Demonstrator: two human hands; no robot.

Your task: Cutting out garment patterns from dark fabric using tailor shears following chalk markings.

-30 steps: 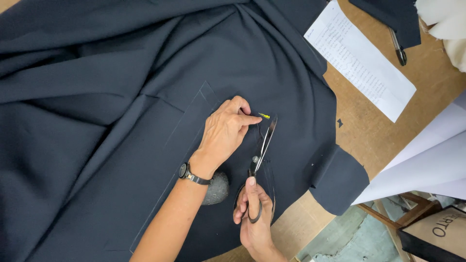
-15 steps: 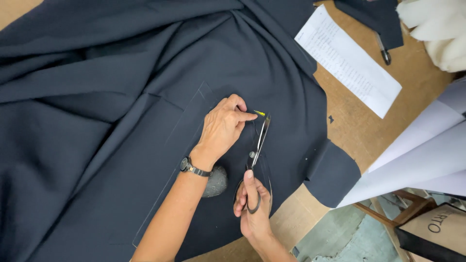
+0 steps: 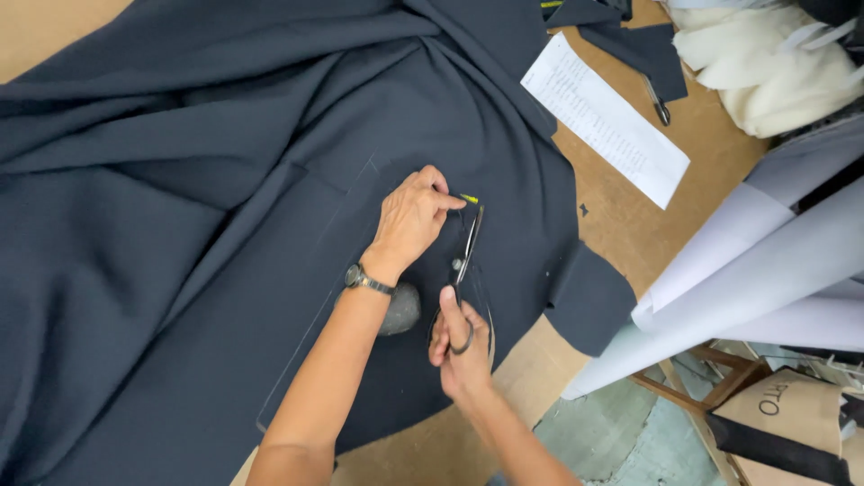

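The dark navy fabric point(image 3: 180, 225) lies spread across most of the brown surface point(image 3: 630, 225), rumpled at the far left and smoother where I work. A clear pattern template point(image 3: 306, 360) sits flat on it, and a grey stone weight point(image 3: 400, 310) beside my wrist helps pin it down. My left hand point(image 3: 409, 220), wristwatch point(image 3: 364, 279) on the wrist, presses on the cloth with thumb and forefinger pinched together around a small yellow-tipped marker point(image 3: 469, 198), right at the scissor tips. My right hand point(image 3: 461, 346) is closed through the handle loops of the scissors point(image 3: 463, 261), whose blades point away from me and look almost shut. To cut cleanly here I judge I should keep the cloth taut under the left hand, fingertips clear of the blades, and take short bites along the template edge. Further right lie a printed paper sheet point(image 3: 607, 121) and rolled white paper point(image 3: 765, 270).
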